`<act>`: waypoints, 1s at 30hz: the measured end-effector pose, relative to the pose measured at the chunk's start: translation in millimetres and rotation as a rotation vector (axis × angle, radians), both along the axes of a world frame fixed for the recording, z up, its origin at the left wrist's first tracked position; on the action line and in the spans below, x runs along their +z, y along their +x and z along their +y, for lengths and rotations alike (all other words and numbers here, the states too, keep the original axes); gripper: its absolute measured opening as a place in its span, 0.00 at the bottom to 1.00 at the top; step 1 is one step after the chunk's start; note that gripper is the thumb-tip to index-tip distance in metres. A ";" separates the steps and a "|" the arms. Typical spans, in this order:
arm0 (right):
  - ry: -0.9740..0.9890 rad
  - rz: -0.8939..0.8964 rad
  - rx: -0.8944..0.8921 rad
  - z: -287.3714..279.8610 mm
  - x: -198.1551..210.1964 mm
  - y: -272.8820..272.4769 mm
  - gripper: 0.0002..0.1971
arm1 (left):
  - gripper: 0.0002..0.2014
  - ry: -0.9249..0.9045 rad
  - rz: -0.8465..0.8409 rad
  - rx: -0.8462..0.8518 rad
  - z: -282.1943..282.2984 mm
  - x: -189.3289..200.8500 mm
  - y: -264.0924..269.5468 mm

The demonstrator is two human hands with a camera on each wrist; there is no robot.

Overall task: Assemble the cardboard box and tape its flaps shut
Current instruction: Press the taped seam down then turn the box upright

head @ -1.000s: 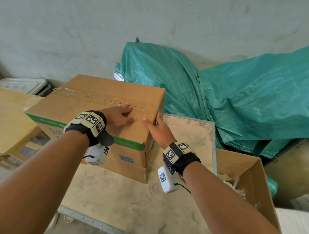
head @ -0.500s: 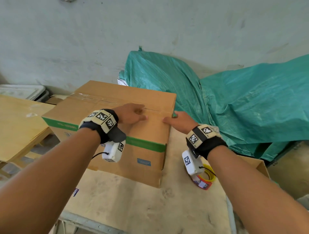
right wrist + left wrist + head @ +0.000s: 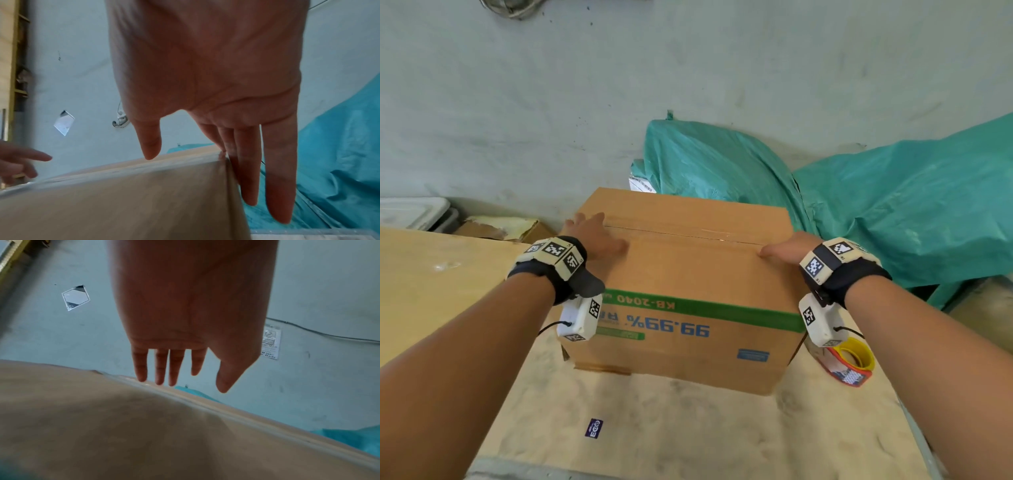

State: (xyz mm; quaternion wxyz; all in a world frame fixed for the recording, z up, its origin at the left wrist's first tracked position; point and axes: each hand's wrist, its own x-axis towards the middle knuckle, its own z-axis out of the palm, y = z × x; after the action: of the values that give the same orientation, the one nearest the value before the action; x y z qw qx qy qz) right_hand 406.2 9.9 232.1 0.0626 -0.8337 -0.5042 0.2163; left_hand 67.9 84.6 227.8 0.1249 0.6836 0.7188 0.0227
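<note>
A brown cardboard box [image 3: 688, 274] with a green stripe and upside-down blue print stands closed on the worktable, a strip of clear tape [image 3: 688, 233] along its top seam. My left hand [image 3: 594, 233] lies flat on the top near the left end of the seam, fingers straight [image 3: 160, 369]. My right hand [image 3: 787, 248] is at the box's right top edge, thumb on the top and straight fingers [image 3: 277, 178] down the right side. A tape dispenser [image 3: 851, 363] with a yellow roll lies on the table right of the box.
The dusty worktable [image 3: 671, 431] carries a small blue sticker [image 3: 594, 428]. A pale wooden board [image 3: 441, 281] lies to the left. Green tarpaulin [image 3: 876, 205] covers a heap behind and right. A grey wall [image 3: 619, 85] stands behind.
The box has turned so its long printed side faces me. My left hand slid to the left end of the seam, my right hand to the right edge. The dispenser came into view.
</note>
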 end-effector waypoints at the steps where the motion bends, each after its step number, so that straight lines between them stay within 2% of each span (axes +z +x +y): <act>1: -0.006 -0.002 -0.011 -0.5 -0.6 -2.3 0.39 | 0.43 0.003 0.004 0.023 1.0 -1.5 -6.3; 6: -0.013 0.007 -0.069 -4.1 -4.0 -11.4 0.42 | 0.47 -0.001 -0.001 0.127 6.5 -1.7 -35.2; 10: 0.008 0.021 -0.067 -4.6 -7.6 -10.8 0.41 | 0.40 -0.080 -0.126 0.063 9.9 -9.2 -47.4; 18: 0.150 0.036 -0.130 -17.6 3.1 -8.8 0.32 | 0.33 0.043 -0.211 0.072 5.4 -3.3 -44.0; 20: 0.230 0.056 -0.164 -18.0 9.2 -5.6 0.33 | 0.36 0.101 -0.245 0.075 4.1 -0.5 -38.2; 24: 0.396 0.141 -0.240 -21.3 4.1 4.9 0.39 | 0.44 0.213 -0.417 0.131 1.8 -5.9 -26.7; 30: 0.493 0.181 -0.284 -39.3 -27.8 3.5 0.47 | 0.45 0.242 -0.582 0.118 -5.0 -36.6 -23.3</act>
State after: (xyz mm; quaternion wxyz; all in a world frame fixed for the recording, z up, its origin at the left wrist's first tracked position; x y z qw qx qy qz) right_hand 409.7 -29.5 204.3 0.3375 -0.8328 -0.4123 0.1498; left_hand 44.6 79.7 191.2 0.2415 0.6156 0.6833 0.3096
